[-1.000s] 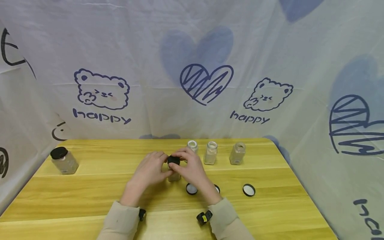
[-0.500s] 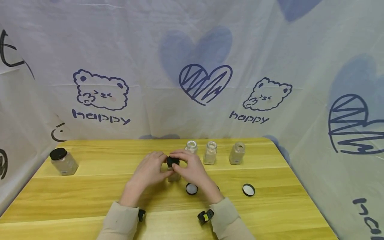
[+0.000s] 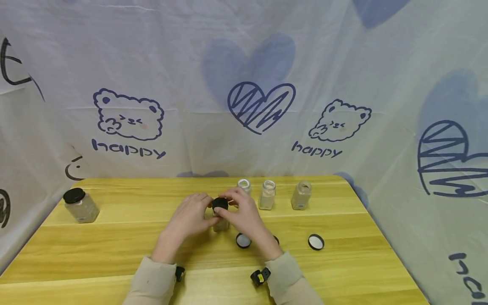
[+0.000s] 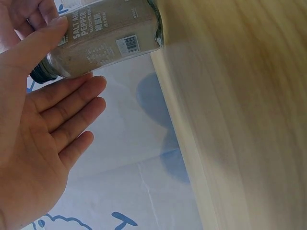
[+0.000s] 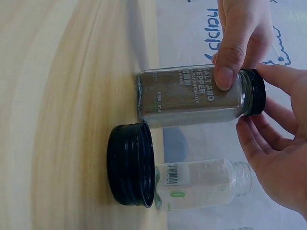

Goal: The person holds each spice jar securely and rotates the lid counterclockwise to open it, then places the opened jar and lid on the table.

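A square glass spice jar (image 3: 221, 225), labelled "salt and pepper" and filled with brown powder, stands upright at mid-table. Its black screw cap (image 3: 220, 204) is on the neck. My left hand (image 3: 189, 217) grips the jar below the cap. In the left wrist view its thumb (image 4: 50, 33) lies against the label, and the other fingers extend along the opposite side. With thumb and fingertips my right hand (image 3: 244, 214) pinches the cap from the right. The right wrist view shows these fingers around the cap's edge (image 5: 255, 92).
Three open jars stand behind and to the right: one partly behind my right hand, one in the middle (image 3: 267, 197), one farther right (image 3: 302, 197). Upturned black lids (image 3: 243, 240) (image 3: 316, 242) lie nearer; another is half hidden by my forearm. A capped jar (image 3: 81, 207) stands far left.
My right hand's fingers shift round the cap, closing over it and then drawing back a little. My left hand and the jar stay in place.
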`<state>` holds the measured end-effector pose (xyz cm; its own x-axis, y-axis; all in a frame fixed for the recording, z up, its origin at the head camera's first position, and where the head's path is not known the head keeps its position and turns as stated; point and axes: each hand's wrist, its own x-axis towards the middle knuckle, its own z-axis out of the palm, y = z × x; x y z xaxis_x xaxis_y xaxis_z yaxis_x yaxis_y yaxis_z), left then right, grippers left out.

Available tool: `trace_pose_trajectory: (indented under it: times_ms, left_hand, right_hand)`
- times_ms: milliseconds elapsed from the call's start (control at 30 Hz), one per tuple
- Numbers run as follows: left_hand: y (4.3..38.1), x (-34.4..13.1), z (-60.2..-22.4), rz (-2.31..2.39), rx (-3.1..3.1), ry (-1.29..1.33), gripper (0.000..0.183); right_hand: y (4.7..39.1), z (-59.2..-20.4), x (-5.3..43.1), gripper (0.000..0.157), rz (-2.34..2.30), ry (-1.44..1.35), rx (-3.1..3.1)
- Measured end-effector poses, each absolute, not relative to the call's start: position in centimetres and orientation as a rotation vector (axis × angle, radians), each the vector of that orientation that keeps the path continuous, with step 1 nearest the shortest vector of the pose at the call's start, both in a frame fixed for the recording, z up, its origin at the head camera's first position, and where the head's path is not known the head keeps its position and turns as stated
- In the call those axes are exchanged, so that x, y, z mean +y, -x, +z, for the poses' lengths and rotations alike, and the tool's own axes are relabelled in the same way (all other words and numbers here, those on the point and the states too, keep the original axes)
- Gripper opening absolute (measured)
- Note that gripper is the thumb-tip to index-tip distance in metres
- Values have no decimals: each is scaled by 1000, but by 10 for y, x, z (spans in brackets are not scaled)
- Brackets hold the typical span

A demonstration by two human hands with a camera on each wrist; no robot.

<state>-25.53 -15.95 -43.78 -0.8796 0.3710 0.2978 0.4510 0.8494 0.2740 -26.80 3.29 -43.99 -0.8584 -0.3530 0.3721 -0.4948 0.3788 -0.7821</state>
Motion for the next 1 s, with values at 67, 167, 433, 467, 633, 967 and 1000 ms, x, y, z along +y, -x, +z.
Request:
trace_pose_trajectory:
  times_ms: [67,167,433,467,633,967,1000]
  left_hand:
    - [255,-159,-438,-498,-2795,633,41]
    - [255,-159,-438,-491,-2796,636,40]
    - [255,-159,-439,-496,-2781,638,43]
    - [255,-159,-439,-499,-2779,638,44]
    - [255,-159,-440,-506,-2773,638,44]
    - [255,-159,-438,-503,-2791,629,42]
    - [255,-159,-438,-502,-2790,629,43]
  right_hand:
    - [268,-440,33,33,1474,-784,-2497]
    - [268,-440,34,31,1453,-803,-2515]
    - [265,-439,36,34,1363,-835,-2578]
    - [265,-438,36,35,1353,-840,-2584]
    - [265,-437,36,40,1339,-864,-2598]
    - [265,-436,35,37,1466,-775,-2514]
    - [265,-437,35,37,1472,-762,-2508]
